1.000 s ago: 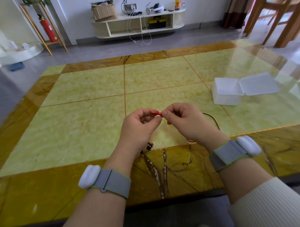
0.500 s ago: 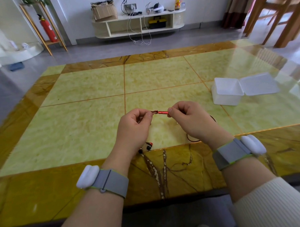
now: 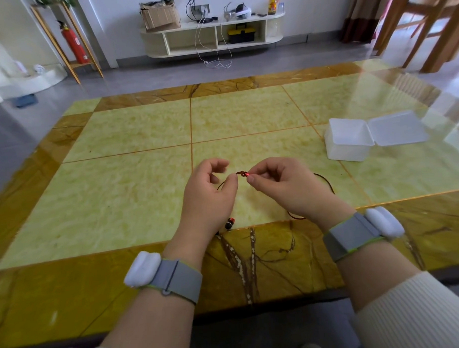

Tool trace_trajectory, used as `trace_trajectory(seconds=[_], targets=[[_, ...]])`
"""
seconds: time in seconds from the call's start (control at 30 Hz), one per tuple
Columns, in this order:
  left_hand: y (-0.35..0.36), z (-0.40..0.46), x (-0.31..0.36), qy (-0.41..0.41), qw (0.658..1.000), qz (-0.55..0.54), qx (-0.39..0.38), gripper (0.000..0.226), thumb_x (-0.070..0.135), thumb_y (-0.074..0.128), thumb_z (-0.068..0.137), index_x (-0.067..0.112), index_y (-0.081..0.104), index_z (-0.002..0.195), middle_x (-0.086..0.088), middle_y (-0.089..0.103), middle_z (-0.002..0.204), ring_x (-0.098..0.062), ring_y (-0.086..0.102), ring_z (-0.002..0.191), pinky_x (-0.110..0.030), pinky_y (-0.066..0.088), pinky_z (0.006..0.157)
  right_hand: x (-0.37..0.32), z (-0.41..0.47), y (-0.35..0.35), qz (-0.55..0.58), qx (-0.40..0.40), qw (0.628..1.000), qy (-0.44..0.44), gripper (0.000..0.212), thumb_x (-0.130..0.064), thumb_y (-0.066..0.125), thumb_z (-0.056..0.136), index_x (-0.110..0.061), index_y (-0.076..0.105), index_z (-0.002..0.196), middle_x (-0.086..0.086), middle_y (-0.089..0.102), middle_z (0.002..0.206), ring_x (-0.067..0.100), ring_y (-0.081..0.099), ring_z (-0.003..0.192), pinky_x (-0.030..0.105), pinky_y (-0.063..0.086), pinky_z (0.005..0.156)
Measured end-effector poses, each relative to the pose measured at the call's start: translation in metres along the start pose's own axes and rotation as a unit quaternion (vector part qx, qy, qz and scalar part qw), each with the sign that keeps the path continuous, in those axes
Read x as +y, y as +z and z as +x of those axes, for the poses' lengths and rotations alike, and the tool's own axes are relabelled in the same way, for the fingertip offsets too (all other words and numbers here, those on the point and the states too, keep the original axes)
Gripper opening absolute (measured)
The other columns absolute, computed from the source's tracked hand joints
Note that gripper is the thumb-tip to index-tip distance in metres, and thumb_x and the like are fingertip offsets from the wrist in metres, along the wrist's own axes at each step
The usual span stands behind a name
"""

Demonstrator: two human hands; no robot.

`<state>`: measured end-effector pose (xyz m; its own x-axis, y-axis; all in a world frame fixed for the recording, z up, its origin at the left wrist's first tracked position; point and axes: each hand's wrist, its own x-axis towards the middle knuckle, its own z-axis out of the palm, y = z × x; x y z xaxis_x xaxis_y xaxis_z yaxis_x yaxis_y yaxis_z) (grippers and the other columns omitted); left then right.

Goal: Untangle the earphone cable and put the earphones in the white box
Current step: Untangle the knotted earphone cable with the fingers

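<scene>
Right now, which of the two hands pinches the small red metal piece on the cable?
The right hand pinches the red metal piece; the left hand only pinches the dark cable beside it.

Setting: a home living or dining room. I sit at a glossy green-and-amber stone table [image 3: 133, 130]. Beyond its far edge, grey floor tiles run to a white wall with a low cream shelf unit [image 3: 213, 33] holding a cardboard box [image 3: 160, 14], a yellow toolbox [image 3: 241, 34] and dangling white cables [image 3: 213, 52]. A red fire extinguisher [image 3: 74, 44] stands far left; wooden chairs [image 3: 426, 18] far right.
</scene>
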<state>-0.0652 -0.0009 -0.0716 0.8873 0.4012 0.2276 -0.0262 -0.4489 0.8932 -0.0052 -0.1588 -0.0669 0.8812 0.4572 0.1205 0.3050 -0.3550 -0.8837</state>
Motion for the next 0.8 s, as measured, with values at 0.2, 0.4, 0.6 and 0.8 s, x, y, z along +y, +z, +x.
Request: trace_trajectory(seconds=[0.2, 0.4, 0.6, 0.8], targets=[[-0.0014, -0.0034, -0.0012, 0.115, 0.989, 0.091, 0.030, 0.017, 0.045, 0.057, 0.080, 0.035, 0.056, 0.067, 0.017, 0.056, 0.072, -0.004, 0.052, 0.077, -0.051, 0.048, 0.082, 0.0024, 0.0013, -0.0007, -0.007, 0.020, 1.000, -0.014, 0.010, -0.033, 0.070, 0.088, -0.024, 0.073, 0.091, -0.015, 0.051, 0.061, 0.007, 0.044, 0.057, 0.025, 0.040, 0.056], [0.0035, -0.0005, -0.0058, 0.102, 0.992, 0.075, 0.025, 0.013, 0.041, 0.065, 0.082, 0.032, 0.067, 0.073, 0.017, 0.061, 0.076, -0.003, 0.056, 0.078, -0.042, 0.051, 0.079, 0.0021, 0.0003, -0.0018, 0.000, 0.005, 1.000, -0.023, 0.007, -0.031, 0.072, 0.085, -0.026, 0.073, 0.090, -0.019, 0.055, 0.061, 0.013, 0.044, 0.058, 0.029, 0.040, 0.055], [0.0026, 0.0021, -0.0080, 0.104, 0.992, 0.069, -0.016, 0.012, 0.021, 0.066, 0.088, 0.020, 0.068, 0.076, 0.015, 0.064, 0.094, -0.006, 0.059, 0.095, -0.018, 0.044, 0.080, 0.0031, 0.0002, -0.0046, -0.002, -0.010, 1.000, -0.026, 0.006, -0.026, 0.068, 0.089, -0.023, 0.073, 0.091, -0.013, 0.057, 0.069, 0.014, 0.047, 0.061, 0.028, 0.042, 0.059], [0.0024, -0.0031, -0.0007, 0.040, 0.998, 0.006, -0.057, 0.012, 0.023, 0.063, 0.091, 0.016, 0.066, 0.081, 0.008, 0.063, 0.071, -0.006, 0.051, 0.053, -0.019, 0.044, 0.051, 0.0013, -0.0002, -0.0042, -0.040, -0.011, 0.999, -0.029, 0.009, -0.024, 0.066, 0.090, -0.021, 0.073, 0.094, 0.005, 0.069, 0.083, 0.005, 0.055, 0.068, 0.017, 0.045, 0.063]])
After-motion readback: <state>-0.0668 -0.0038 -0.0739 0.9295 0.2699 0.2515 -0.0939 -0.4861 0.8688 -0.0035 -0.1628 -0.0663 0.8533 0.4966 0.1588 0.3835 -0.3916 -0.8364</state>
